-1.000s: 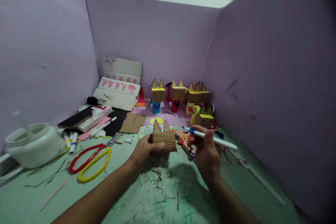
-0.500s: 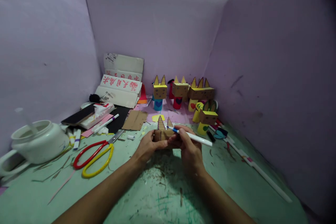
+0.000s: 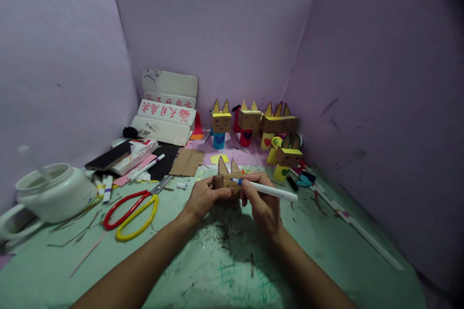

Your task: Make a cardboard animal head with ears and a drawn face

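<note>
A small brown cardboard box head with two pointed ears (image 3: 227, 181) is gripped at its left side by my left hand (image 3: 203, 198), thumb across its front. My right hand (image 3: 264, 205) holds a white marker with a blue tip (image 3: 271, 190) in a pinch. The tip is at the front face of the box head; whether it touches cannot be made out. Behind stand finished-looking cardboard figures with similar ears: one on a blue tube (image 3: 219, 140), one on a red tube (image 3: 245, 138) and one on a yellow tube (image 3: 282, 173).
Scissors with red and yellow handles (image 3: 137, 215) lie open on the green table (image 3: 174, 275). At the left stands a white pot (image 3: 54, 195). Markers (image 3: 108, 189), a phone (image 3: 108, 154), a brown cardboard piece (image 3: 187, 162) and folded white cardboard (image 3: 163, 118) lie farther back. Purple panels (image 3: 213, 43) enclose the table.
The marker tip has moved down from near the ear's base to the box's front face. My right hand has shifted slightly with it. The whole view has tilted down a little.
</note>
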Motion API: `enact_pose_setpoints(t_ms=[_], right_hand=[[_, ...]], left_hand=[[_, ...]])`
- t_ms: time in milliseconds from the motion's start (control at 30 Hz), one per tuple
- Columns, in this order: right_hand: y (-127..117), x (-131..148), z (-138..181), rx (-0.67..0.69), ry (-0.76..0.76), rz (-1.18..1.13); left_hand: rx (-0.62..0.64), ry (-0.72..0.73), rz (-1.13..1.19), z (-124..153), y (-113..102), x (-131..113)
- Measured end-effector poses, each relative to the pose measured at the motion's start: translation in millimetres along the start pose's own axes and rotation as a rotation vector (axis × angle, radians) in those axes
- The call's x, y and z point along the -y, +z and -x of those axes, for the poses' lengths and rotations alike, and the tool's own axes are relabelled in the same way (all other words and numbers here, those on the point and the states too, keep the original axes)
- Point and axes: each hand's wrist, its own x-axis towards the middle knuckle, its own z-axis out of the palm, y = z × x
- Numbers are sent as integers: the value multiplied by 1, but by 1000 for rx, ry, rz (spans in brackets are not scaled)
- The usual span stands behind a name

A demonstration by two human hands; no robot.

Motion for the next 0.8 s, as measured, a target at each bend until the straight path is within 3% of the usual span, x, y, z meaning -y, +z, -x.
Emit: enact_pose_setpoints(t_ms=[133,400,800], right_hand=[[1,-1,0,52,-22,57],[4,0,-3,-30,-13,24],[4,7,-4,-51,-97,201]], left_hand=[[-4,-13,-21,2,1,-2],[-9,-10,-35,1,0,-2],[2,-22,-55,1,-1,-1]])
